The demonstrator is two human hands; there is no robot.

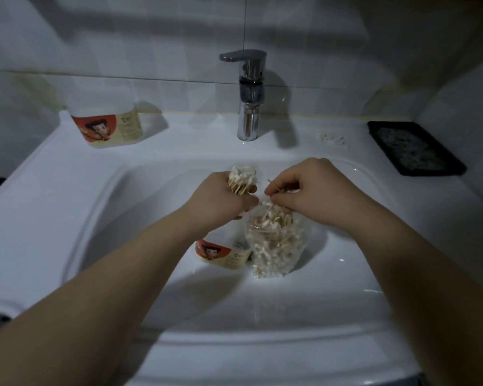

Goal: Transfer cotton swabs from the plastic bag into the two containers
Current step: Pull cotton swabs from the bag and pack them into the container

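White glazed sink (67, 218), shiny chrome faucet (248, 107), pale grey-white wall tiles (151, 37), black tray (446, 162) with grey speckled centre, rear container (109, 129) and basin container (221, 254) each cream-labelled with red-orange panel and dark-haired cartoon figure, clear plastic bag (273, 246), cotton swabs (241, 181) white-tipped on tan sticks.

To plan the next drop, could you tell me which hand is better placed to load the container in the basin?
Probably the left hand: it grips a bundle of swabs and is nearer that container. The right hand only pinches a few swabs over the bag.
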